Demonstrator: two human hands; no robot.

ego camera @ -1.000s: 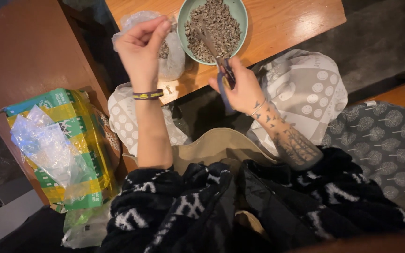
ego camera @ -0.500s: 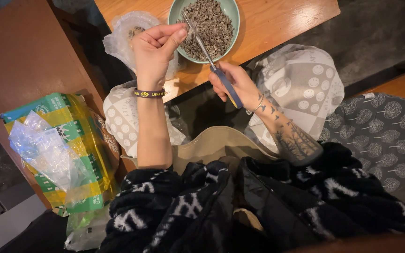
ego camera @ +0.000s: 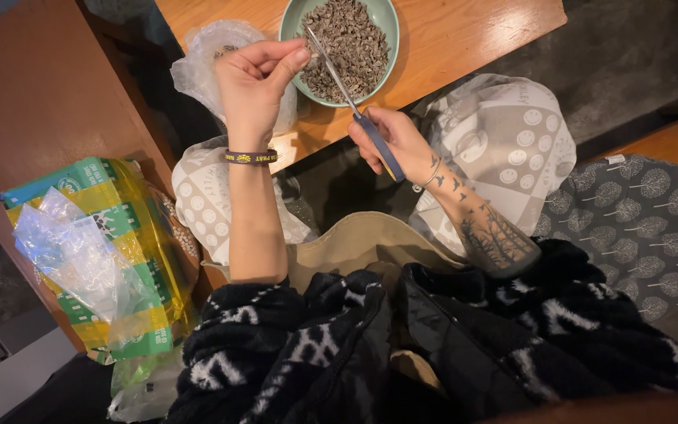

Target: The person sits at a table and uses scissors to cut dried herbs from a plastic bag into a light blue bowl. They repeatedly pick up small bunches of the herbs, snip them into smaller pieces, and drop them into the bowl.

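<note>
While the view runs left to right, a crumpled clear plastic bag lies on a green and yellow package at the far left. Left hand: raised over the table edge, fingers curled in, thumb and forefinger pinched; whether a seed sits in the pinch cannot be told. Clear bag lies just behind it on the wooden table. Green bowl of dark seeds stands near the table's front edge. Right hand: closed around the blue handle of a thin metal tool, tip reaching over the bowl rim into the seeds.

Risk, as judged: tool tip levering on the rim could tip the bowl or flick seeds out.

Versus half a second ago: left hand has drawn back from the bowl; tool angle is nearly unchanged.
</note>
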